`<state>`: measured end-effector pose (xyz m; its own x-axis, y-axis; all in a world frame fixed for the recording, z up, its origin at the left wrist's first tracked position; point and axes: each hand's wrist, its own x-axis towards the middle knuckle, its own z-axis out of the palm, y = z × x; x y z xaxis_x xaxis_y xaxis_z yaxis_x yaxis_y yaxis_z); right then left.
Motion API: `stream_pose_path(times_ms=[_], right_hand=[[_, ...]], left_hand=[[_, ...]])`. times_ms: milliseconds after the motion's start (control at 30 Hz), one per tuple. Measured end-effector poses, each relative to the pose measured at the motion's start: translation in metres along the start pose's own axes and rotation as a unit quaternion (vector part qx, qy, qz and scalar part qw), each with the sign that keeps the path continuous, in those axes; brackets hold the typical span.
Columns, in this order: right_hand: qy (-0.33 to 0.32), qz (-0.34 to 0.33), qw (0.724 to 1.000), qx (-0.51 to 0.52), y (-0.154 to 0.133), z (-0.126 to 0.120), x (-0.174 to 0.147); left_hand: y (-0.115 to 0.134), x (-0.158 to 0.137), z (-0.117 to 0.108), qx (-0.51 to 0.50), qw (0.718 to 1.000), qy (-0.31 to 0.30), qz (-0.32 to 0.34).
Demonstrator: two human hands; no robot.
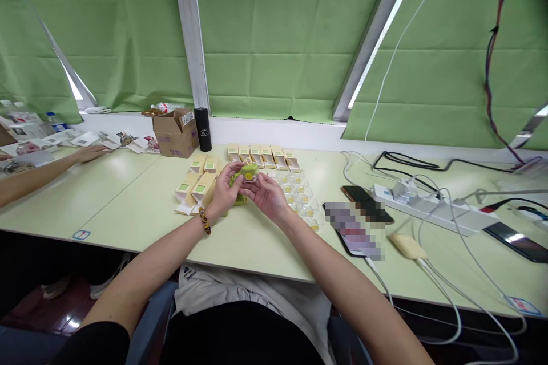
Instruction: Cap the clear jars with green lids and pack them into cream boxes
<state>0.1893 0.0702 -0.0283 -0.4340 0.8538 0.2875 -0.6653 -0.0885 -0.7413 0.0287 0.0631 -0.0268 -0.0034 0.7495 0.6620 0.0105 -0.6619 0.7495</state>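
Note:
Between the fingertips of both hands is a small green container [249,171] with a yellow mark on its front and a pale loop on top. My left hand [225,189] grips it from the left side, a beaded bracelet at that wrist. From the right and below, the fingers of my right hand [270,196] close on it. More green items [240,199] lie partly hidden behind my left hand. Several clear round plastic pieces [305,198] with yellow marks stand in rows to the right. Several cream boxes [201,187] with green labels sit to the left.
Further cream boxes [266,157] line the back. A cardboard box [174,132] and a black bottle [202,129] stand by the wall. Phones [367,203], a power strip [432,209] and loose cables occupy the right. Another person's hand [91,153] rests at far left.

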Motion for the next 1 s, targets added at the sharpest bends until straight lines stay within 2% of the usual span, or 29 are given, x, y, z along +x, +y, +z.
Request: stream_pose_path(times_ms=[233, 433, 767, 1000], right_hand=[[0.066, -0.062, 0.994, -0.057, 0.002, 0.002, 0.0], [0.13, -0.138, 0.967, -0.17, 0.007, 0.002, 0.002], [0.142, -0.172, 0.95, -0.22, 0.012, 0.002, 0.006], [0.129, -0.175, 0.957, -0.194, 0.011, 0.004, 0.002]], left_hand=[[-0.009, -0.001, -0.002, -0.029, 0.999, -0.016, -0.038], [-0.011, 0.0, -0.002, -0.077, 0.993, -0.037, -0.078], [-0.003, -0.001, 0.002, -0.096, 0.99, -0.051, -0.086], [-0.008, -0.002, -0.001, -0.086, 0.993, -0.038, -0.07]])
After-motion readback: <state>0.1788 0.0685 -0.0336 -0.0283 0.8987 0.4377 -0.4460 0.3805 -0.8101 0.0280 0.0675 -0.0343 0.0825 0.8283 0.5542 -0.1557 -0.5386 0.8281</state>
